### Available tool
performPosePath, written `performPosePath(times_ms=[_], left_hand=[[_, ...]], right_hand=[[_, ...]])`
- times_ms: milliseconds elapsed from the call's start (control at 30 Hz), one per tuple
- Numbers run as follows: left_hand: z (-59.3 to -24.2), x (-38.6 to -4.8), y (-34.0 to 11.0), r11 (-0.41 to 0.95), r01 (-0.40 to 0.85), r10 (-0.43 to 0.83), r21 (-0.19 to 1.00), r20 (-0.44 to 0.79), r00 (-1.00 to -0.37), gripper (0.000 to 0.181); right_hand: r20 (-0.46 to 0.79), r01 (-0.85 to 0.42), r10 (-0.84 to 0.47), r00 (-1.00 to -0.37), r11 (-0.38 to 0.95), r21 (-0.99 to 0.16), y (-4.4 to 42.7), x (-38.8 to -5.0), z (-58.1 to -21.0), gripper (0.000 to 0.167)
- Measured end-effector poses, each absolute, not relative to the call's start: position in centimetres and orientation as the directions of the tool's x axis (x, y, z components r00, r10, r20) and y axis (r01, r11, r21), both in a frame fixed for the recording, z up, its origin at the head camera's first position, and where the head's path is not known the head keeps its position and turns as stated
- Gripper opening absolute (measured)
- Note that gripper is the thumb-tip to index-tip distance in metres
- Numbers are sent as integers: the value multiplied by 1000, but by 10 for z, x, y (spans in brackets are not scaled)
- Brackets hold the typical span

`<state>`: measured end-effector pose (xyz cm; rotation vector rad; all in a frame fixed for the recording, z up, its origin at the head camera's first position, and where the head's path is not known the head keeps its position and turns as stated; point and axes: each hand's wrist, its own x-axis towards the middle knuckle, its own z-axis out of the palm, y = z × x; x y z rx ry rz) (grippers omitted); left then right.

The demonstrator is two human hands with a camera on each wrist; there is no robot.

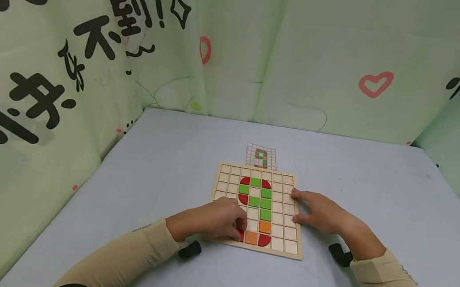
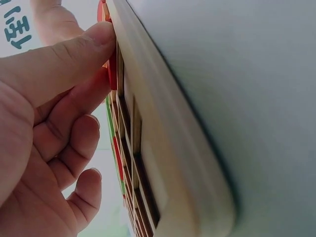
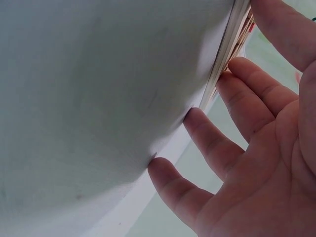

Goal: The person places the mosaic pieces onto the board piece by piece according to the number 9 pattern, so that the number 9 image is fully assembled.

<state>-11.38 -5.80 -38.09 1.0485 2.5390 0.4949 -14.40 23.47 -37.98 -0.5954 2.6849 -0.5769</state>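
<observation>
A wooden grid board (image 1: 296,250) lies on the table, with red rounded tiles (image 1: 264,240), green tiles (image 1: 266,204) and orange tiles (image 1: 265,227) set in its cells. Over its lower left part, my left hand (image 1: 218,218) pinches a red tile (image 2: 113,74) between thumb and forefinger, low against the bottom row; the fingers cover much of it. My right hand (image 1: 321,211) rests at the board's right edge, thumb and fingers spread and touching the rim. In the right wrist view, two fingertips (image 3: 160,168) of that hand touch the tabletop.
Just behind the board lies a printed pattern card (image 1: 267,157), its lower edge hidden by the board. A pale cloth-like screen (image 1: 307,64) with lettering and hearts stands around the white table (image 1: 173,153). Dark wrist devices (image 1: 189,250) sit below both wrists.
</observation>
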Motion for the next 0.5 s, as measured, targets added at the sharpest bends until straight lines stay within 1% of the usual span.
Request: performPosePath(times_ms=[400, 500], left_hand=[[-381, -114, -55, 683, 578, 706, 446, -202, -679, 16], [-380, -115, -56, 678, 588, 712, 441, -195, -675, 15]], right_hand=[[-234, -327, -459, -857, 835, -442, 234, -143, -380, 71], [-224, -346, -472, -853, 832, -433, 234, -144, -378, 70]])
